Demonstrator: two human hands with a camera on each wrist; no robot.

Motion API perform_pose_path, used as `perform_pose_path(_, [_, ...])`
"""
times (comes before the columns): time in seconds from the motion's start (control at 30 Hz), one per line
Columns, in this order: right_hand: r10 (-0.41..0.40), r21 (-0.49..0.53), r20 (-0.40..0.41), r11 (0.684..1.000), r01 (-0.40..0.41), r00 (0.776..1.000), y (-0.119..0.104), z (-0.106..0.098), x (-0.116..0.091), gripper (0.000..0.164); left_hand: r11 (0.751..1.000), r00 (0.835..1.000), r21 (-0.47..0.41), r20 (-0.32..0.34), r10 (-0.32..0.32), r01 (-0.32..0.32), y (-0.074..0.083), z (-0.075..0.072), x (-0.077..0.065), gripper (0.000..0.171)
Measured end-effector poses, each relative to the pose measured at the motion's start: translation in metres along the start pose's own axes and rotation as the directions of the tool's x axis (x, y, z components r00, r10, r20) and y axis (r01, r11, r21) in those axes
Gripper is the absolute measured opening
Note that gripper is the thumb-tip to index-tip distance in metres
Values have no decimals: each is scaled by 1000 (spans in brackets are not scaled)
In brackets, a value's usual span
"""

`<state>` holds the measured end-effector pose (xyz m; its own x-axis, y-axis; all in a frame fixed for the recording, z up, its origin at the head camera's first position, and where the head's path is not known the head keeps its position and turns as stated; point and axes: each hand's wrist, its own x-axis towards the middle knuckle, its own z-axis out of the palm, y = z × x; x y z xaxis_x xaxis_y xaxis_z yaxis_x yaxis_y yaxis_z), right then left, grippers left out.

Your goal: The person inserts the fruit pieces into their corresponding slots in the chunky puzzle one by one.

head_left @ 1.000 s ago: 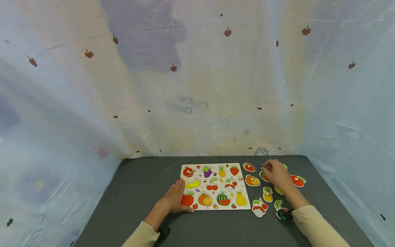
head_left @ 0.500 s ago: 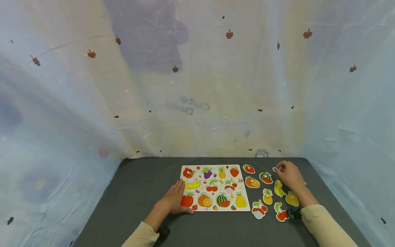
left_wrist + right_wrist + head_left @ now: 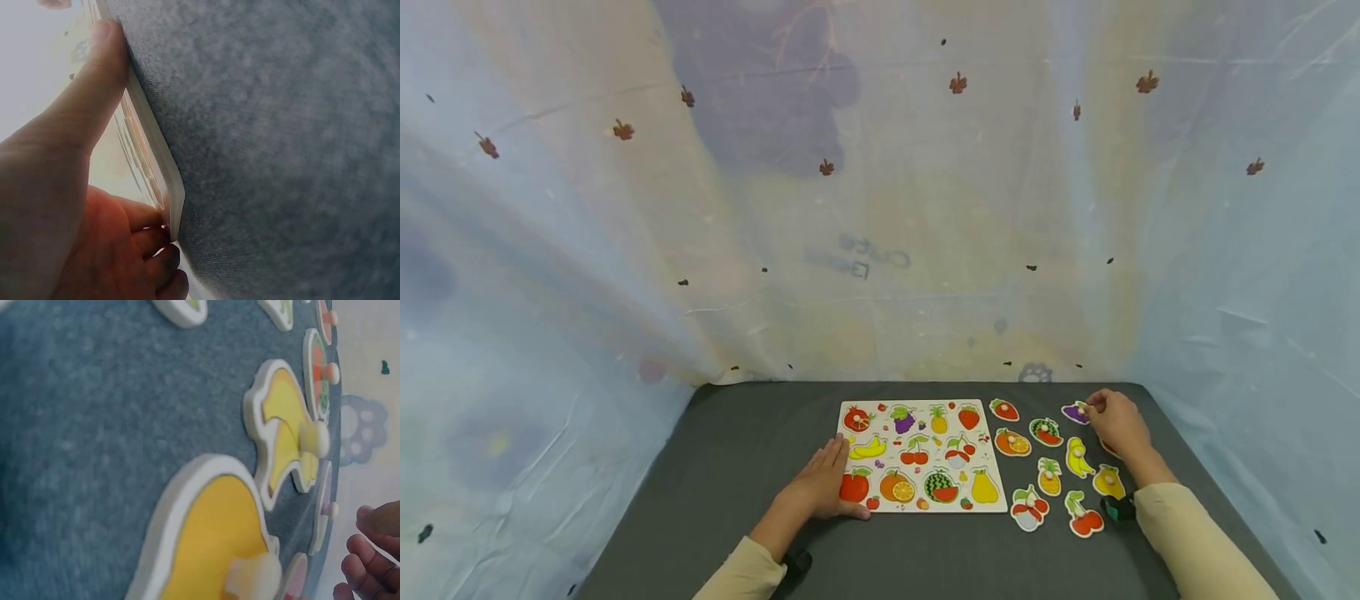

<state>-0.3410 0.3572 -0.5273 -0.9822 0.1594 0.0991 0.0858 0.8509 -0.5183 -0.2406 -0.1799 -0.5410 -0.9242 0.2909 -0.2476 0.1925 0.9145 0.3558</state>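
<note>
My left hand [image 3: 822, 483] rests at the left edge of a white fruit puzzle board [image 3: 951, 505], fingers on its top. In the left wrist view the thumb [image 3: 103, 75] lies along the near edge. My right hand [image 3: 1122, 427] is at the back right, beside a purple grape puzzle piece [image 3: 1076, 412]. In the right wrist view the fingertips [image 3: 357, 550] are slightly bent, with a gap to the knob of the grape piece [image 3: 323, 509]. Close to that hand lie a banana piece [image 3: 1078, 459] and a yellow pear piece [image 3: 1108, 482]. A red piece [image 3: 1108, 451] is mostly hidden under the hand.
Right of the board lie strawberry [image 3: 1004, 410], orange [image 3: 1012, 442], watermelon [image 3: 1046, 432], pineapple [image 3: 1049, 477] and cherry [image 3: 1084, 515] pieces, plus a red and white piece [image 3: 1029, 508]. A patterned curtain [image 3: 880, 325] hangs behind the dark table [image 3: 760, 433].
My right hand has moved right from over the watermelon piece to beside the grape piece, uncovering the watermelon, banana and pear pieces. The left hand stays put on the board.
</note>
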Motion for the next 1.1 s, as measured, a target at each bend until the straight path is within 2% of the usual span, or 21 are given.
perform_pose_path(0.23, [61, -38, 34, 997, -60, 998, 2, 6, 6, 32, 999, 1000, 30, 7, -11, 11, 1, -1, 1, 134])
perform_pose_path(0.47, [112, -93, 23, 990, -109, 993, 4, 10, 10, 27, 1000, 1000, 19, -4, -9, 9, 0, 3, 2, 134])
perform_pose_path(0.63, [122, -99, 32, 988, -119, 992, 5, 12, 11, 28, 1000, 1000, 26, -10, 0, 0, 1, 3, 1, 133])
perform_pose_path(0.83, [154, -107, 7, 983, -152, 988, 2, 13, 8, 28, 1000, 1000, 13, -6, 19, -18, 1, 1, -2, 134])
perform_pose_path(1.1, [147, -105, -18, 983, -148, 989, -4, 15, 9, 27, 1000, 1000, 5, -6, 7, -7, 0, 0, -2, 135])
